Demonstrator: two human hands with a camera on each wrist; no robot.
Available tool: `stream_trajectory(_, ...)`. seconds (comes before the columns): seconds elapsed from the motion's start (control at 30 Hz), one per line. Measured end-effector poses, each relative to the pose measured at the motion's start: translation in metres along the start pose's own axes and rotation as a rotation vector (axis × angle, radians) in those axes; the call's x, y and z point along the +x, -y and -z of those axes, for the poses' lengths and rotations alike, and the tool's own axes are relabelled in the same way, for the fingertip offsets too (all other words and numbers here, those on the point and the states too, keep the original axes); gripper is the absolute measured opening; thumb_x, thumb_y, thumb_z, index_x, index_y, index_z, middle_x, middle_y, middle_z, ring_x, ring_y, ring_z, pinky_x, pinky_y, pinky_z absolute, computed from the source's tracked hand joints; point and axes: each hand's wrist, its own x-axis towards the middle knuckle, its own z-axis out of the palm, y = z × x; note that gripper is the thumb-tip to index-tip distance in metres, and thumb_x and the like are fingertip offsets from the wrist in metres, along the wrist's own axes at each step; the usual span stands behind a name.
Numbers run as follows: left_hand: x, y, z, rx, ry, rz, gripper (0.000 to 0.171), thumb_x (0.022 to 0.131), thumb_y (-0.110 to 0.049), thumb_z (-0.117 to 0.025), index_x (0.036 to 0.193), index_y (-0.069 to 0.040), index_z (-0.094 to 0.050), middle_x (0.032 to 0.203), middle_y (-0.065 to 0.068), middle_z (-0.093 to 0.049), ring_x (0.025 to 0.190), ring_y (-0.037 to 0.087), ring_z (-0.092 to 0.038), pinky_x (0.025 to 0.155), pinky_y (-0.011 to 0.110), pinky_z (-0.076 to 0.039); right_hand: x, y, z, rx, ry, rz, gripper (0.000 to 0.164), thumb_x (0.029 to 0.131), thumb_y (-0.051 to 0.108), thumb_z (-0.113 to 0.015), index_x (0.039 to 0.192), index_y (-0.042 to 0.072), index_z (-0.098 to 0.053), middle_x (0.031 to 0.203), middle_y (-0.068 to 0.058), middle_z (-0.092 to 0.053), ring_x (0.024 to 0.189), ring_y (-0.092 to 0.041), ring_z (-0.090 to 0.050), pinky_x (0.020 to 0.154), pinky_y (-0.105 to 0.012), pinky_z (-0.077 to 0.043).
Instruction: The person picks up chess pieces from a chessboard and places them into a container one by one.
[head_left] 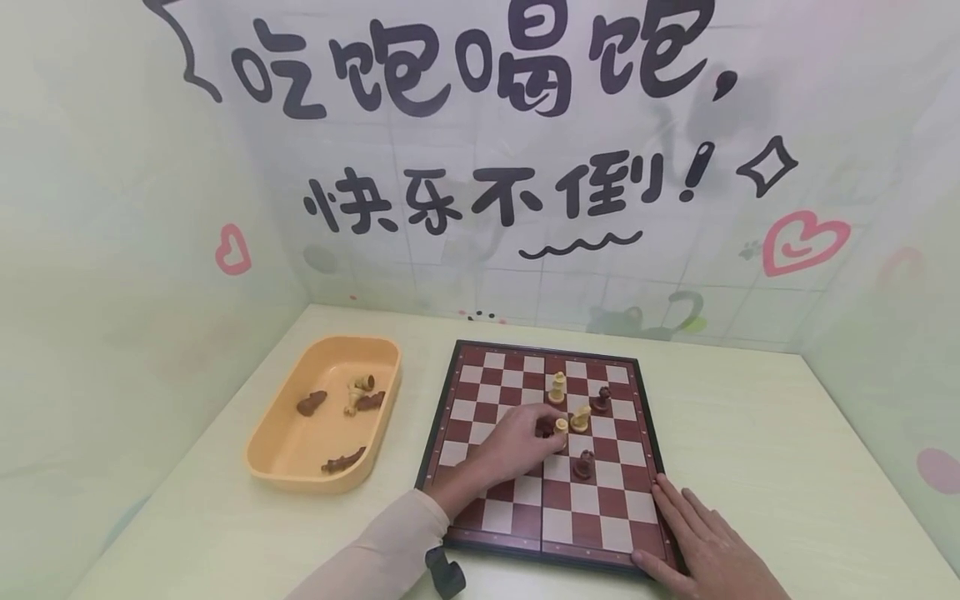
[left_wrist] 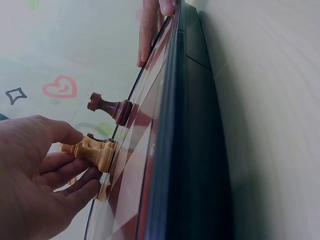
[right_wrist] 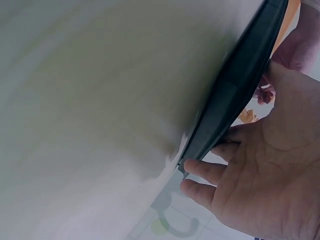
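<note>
My left hand (head_left: 517, 437) reaches over the chessboard (head_left: 525, 518). Its thumb and fingers pinch a light rook (left_wrist: 95, 151), whose base is right at the squares in the left wrist view. Close by stand a light knight (head_left: 581, 419), a taller light piece (head_left: 557, 388) and a dark piece (head_left: 602, 399). Nearer the front is a dark rook (left_wrist: 111, 108), upright on the board. Another dark piece (head_left: 547, 427) is partly hidden by the left fingers. My right hand (head_left: 712, 546) rests along the board's right edge, fingers extended and thumb at the near corner.
A yellow tray (head_left: 258, 450) left of the board holds several light and dark chess pieces lying on their sides. A black strap piece (head_left: 446, 573) shows by the left wrist. Printed curtains (head_left: 450, 275) enclose the table at the back and sides.
</note>
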Motion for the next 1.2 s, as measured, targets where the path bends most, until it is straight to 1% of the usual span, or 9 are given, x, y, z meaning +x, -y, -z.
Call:
stream_trajectory(0.13, -0.0005, 0.0008, -0.0012, -0.001, 0.000, 0.001, 0.028, 0.096, -0.015, -0.069, 0.122, -0.005, -0.071, 0.104, -0.004, -0.069, 0.088, 0.005, -0.060, 0.073, 0.023, -0.051, -0.0012, 0.0001, -0.0001, 0.006, -0.001, 0.000, 0.097, 0.086, 0.073, -0.062, 0.148, 0.000, -0.049, 0.153, -0.018, -0.045, 0.135, -0.046, -0.044, 0.104, -0.061, -0.041)
stream_trajectory(0.23, -0.0005, 0.0018, -0.0021, 0.006, 0.002, -0.005, 0.029, 0.096, -0.015, -0.069, 0.123, -0.005, -0.072, 0.110, -0.002, -0.070, 0.090, 0.005, -0.060, 0.074, 0.023, -0.051, -0.0015, 0.0003, -0.0009, 0.005, -0.003, -0.003, 0.097, 0.086, 0.074, -0.062, 0.148, 0.000, -0.049, 0.153, -0.018, -0.045, 0.134, -0.046, -0.044, 0.104, -0.061, -0.041)
stream_trajectory(0.37, -0.0008, 0.0024, -0.0029, 0.010, 0.003, 0.004, 0.029, 0.097, -0.017, -0.069, 0.124, -0.007, -0.072, 0.114, -0.001, -0.070, 0.094, 0.005, -0.059, 0.077, 0.024, -0.051, -0.0013, 0.0006, -0.0018, 0.001, -0.014, 0.002, 0.097, 0.086, 0.073, -0.062, 0.149, 0.000, -0.049, 0.153, -0.018, -0.046, 0.134, -0.045, -0.045, 0.103, -0.060, -0.041)
stream_trajectory(0.5, -0.0006, 0.0040, -0.0031, 0.008, 0.002, 0.009, 0.029, 0.098, -0.019, -0.070, 0.125, -0.008, -0.072, 0.113, -0.003, -0.070, 0.095, 0.004, -0.060, 0.079, 0.025, -0.051, -0.0012, 0.0007, -0.0013, 0.003, -0.017, 0.001, 0.097, 0.087, 0.073, -0.061, 0.149, 0.000, -0.049, 0.153, -0.017, -0.045, 0.134, -0.045, -0.045, 0.104, -0.059, -0.041)
stream_trajectory(0.77, -0.0008, 0.0062, -0.0021, 0.001, -0.005, -0.007, 0.026, 0.098, -0.018, -0.070, 0.122, -0.008, -0.073, 0.114, -0.003, -0.070, 0.095, 0.005, -0.060, 0.078, 0.025, -0.051, -0.0005, 0.0000, -0.0010, 0.014, 0.006, 0.000, 0.097, 0.086, 0.073, -0.062, 0.149, -0.001, -0.048, 0.153, -0.018, -0.045, 0.134, -0.045, -0.046, 0.103, -0.060, -0.042)
stream_trajectory(0.93, -0.0004, 0.0063, -0.0019, 0.003, -0.007, -0.017, 0.025, 0.098, -0.017, -0.070, 0.120, -0.007, -0.073, 0.111, -0.003, -0.070, 0.093, 0.005, -0.060, 0.076, 0.024, -0.051, 0.0002, 0.0008, 0.0010, 0.021, 0.030, -0.009, 0.099, 0.086, 0.074, -0.061, 0.149, -0.001, -0.048, 0.153, -0.019, -0.044, 0.134, -0.046, -0.045, 0.103, -0.061, -0.042)
stream_trajectory(1.13, 0.0012, 0.0039, 0.0002, 0.007, 0.005, -0.034, 0.024, 0.097, -0.014, -0.071, 0.119, -0.006, -0.074, 0.107, -0.003, -0.070, 0.087, 0.005, -0.059, 0.071, 0.023, -0.051, 0.0013, 0.0007, 0.0018, 0.014, 0.035, -0.006, 0.098, 0.087, 0.073, -0.062, 0.149, -0.001, -0.047, 0.154, -0.019, -0.044, 0.134, -0.046, -0.046, 0.102, -0.060, -0.042)
stream_trajectory(1.2, 0.0015, 0.0038, 0.0005, 0.002, 0.007, -0.037, 0.023, 0.097, -0.014, -0.071, 0.118, -0.005, -0.074, 0.107, -0.003, -0.070, 0.086, 0.005, -0.059, 0.070, 0.023, -0.051, 0.0010, 0.0001, 0.0015, 0.007, 0.021, 0.002, 0.098, 0.086, 0.072, -0.063, 0.149, -0.002, -0.048, 0.153, -0.019, -0.044, 0.133, -0.045, -0.047, 0.102, -0.060, -0.043)
